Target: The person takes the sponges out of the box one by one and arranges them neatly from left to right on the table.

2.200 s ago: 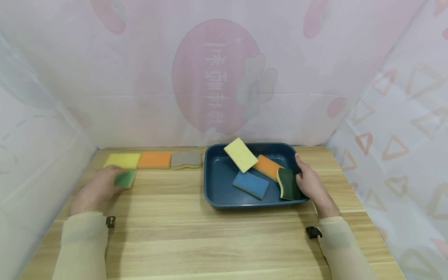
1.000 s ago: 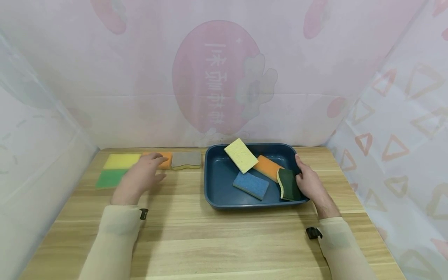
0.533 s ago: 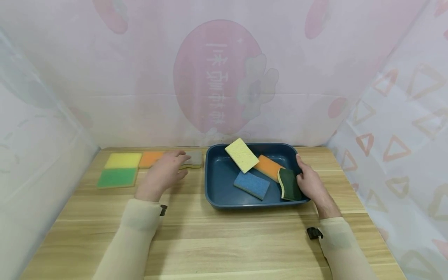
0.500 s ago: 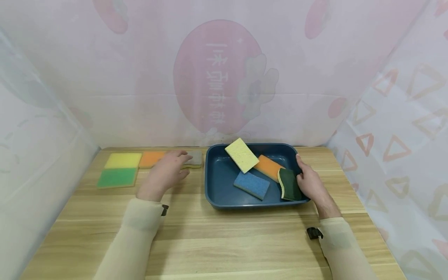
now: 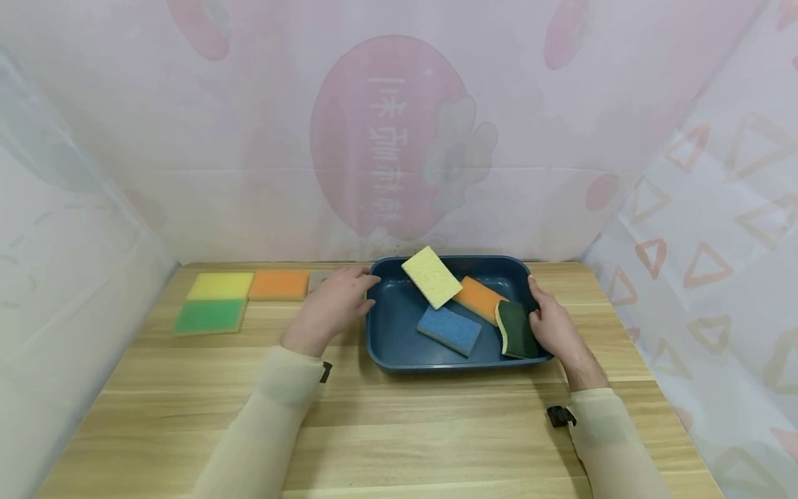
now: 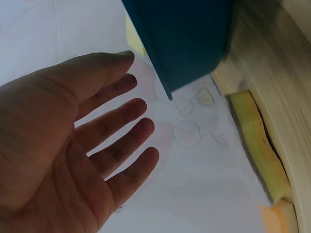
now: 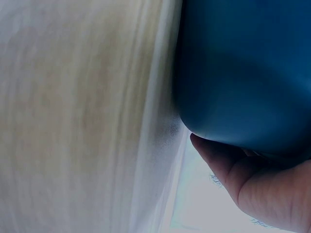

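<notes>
My left hand (image 5: pixel 333 308) hovers with spread fingers at the left rim of a dark blue tray (image 5: pixel 393 344), holding nothing. In the left wrist view its palm faces the camera, the tray's corner beyond the fingertips. My right hand (image 5: pixel 553 324) grips the tray's right side. Inside the tray lie a blue sponge (image 5: pixel 449 331), an orange sponge (image 5: pixel 479 298) and a dark green wavy sponge (image 5: pixel 515 331); a pale yellow sponge (image 5: pixel 431 277) tilts against the back rim. The left hand mostly hides a grey sponge (image 5: pixel 316 279) in the head view.
At the table's back left lie a yellow sponge (image 5: pixel 219 285), another orange sponge (image 5: pixel 278 285) beside it, and a green sponge (image 5: pixel 210 316) in front of the yellow one. Printed curtains hang behind and at both sides of the wooden table (image 5: pixel 399 430).
The left hand has set the green sponge down in front of the yellow one, let go, and moved right across the row to the tray. The right hand stays on the tray.
</notes>
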Available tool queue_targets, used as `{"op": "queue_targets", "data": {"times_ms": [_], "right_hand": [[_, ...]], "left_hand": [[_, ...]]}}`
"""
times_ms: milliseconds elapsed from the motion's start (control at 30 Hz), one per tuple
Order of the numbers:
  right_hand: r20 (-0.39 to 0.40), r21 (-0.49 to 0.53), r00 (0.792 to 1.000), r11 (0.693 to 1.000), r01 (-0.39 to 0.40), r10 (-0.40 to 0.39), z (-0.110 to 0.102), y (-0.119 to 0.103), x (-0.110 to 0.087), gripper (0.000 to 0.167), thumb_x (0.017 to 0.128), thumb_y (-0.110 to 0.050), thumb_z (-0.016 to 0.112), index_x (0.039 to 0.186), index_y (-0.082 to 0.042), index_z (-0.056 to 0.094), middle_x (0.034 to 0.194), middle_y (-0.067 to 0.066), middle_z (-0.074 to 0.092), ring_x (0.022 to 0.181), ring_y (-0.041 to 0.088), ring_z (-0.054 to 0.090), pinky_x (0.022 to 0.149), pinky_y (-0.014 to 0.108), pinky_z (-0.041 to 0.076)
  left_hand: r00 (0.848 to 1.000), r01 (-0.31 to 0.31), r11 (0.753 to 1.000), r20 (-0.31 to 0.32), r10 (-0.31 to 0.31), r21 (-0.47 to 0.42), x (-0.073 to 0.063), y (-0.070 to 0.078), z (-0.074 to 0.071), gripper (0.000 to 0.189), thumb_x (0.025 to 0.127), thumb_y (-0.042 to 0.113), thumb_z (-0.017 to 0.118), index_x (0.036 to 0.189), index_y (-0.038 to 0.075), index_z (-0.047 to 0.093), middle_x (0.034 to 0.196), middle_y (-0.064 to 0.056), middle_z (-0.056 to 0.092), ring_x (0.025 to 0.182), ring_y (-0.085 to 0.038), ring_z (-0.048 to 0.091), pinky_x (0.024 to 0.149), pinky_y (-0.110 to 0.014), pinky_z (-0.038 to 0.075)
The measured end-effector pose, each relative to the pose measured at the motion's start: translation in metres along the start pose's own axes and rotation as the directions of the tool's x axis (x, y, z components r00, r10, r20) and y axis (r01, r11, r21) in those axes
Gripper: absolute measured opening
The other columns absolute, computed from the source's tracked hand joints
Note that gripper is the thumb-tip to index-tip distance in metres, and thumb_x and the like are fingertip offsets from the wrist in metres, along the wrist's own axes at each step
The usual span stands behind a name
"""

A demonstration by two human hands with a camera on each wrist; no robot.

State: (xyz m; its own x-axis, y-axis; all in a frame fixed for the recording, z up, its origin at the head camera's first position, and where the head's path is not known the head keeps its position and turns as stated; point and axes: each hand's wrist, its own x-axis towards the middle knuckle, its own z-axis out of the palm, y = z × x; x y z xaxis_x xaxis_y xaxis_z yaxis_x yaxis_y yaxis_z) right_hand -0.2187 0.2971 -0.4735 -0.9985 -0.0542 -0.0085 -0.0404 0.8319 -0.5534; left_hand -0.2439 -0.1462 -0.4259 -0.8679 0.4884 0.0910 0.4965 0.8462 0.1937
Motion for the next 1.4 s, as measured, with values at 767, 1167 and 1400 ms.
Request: {"op": "queue_targets", "data": {"times_ms": [767, 1167, 1400], "right_hand": [[0.010, 0.003, 1.000, 1.000, 0.001, -0.001, -0.001, -0.001, 0.000, 0.081, 0.111, 0.004, 0.049, 0.186, -0.001, 0.019, 0.181, 0.043, 0.035, 0.069, 0.024, 0.043, 0.071, 0.039, 0.043], [0.022, 0.004, 1.000, 1.000, -0.010, 0.010, -0.001, 0.002, -0.002, 0.081, 0.112, 0.003, 0.049, 0.187, -0.003, 0.017, 0.182, 0.044, 0.034, 0.065, 0.023, 0.042, 0.070, 0.038, 0.043], [0.017, 0.000, 1.000, 1.000, -0.016, 0.016, 0.000, 0.003, -0.001, 0.081, 0.113, 0.003, 0.048, 0.187, -0.004, 0.018, 0.182, 0.042, 0.034, 0.063, 0.022, 0.041, 0.069, 0.038, 0.043]], "left_hand": [[0.976, -0.219, 0.958, 0.050, 0.213, 0.188, 0.059, 0.051, 0.018, 0.060, 0.114, 0.029, 0.082, 0.168, 0.014, 0.063, 0.178, -0.010, 0.060, 0.168, -0.033, 0.056, 0.137, -0.049, 0.053], [0.959, -0.271, 0.916, 0.165, 0.230, 0.297, 0.079, 0.056, 0.021, 0.069, 0.114, 0.029, 0.082, 0.177, 0.020, 0.054, 0.188, -0.006, 0.049, 0.172, -0.029, 0.052, 0.140, -0.049, 0.050], [0.955, -0.274, 0.909, 0.203, 0.217, 0.315, 0.085, 0.044, 0.032, 0.073, 0.116, 0.034, 0.079, 0.181, 0.022, 0.049, 0.193, -0.003, 0.040, 0.177, -0.028, 0.045, 0.143, -0.048, 0.046]]}}
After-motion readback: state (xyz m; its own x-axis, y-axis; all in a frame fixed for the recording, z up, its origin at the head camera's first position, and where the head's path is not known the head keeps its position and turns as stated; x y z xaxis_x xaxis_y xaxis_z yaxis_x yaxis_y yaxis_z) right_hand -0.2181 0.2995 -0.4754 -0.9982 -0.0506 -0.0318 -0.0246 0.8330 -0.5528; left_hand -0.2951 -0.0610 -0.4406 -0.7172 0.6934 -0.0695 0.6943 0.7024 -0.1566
